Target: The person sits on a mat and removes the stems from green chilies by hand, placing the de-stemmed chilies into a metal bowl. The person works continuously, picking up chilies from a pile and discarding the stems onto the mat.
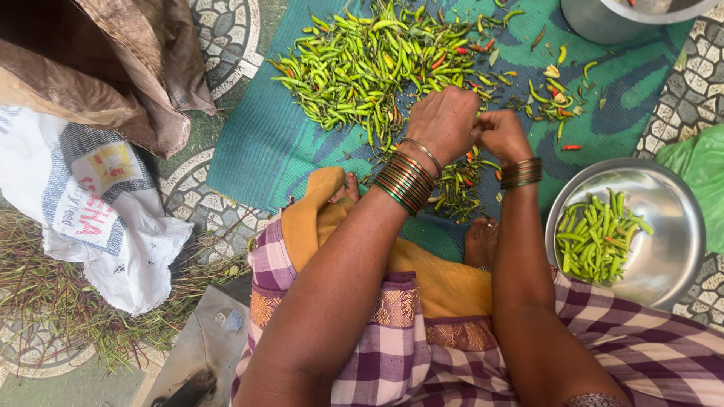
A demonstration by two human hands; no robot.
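**Both hands working at the edge of a chilli heap**

Far off to the left of the hands lies a brown sack (pixel 128 68) with a white printed bag (pixel 98 218) below it, dry stalks (pixel 45 301) scattered around. Next comes the left hand (pixel 443 120), clenched, bangles on the wrist, touching the right hand (pixel 501 136), which is curled too; can't tell what either one actually pinches. Just beyond the knuckles sits the big pile of green chillies (pixel 377 64) on a teal mat (pixel 256 143). Right of the hands, a steel bowl (pixel 664 249) holds more chillies.
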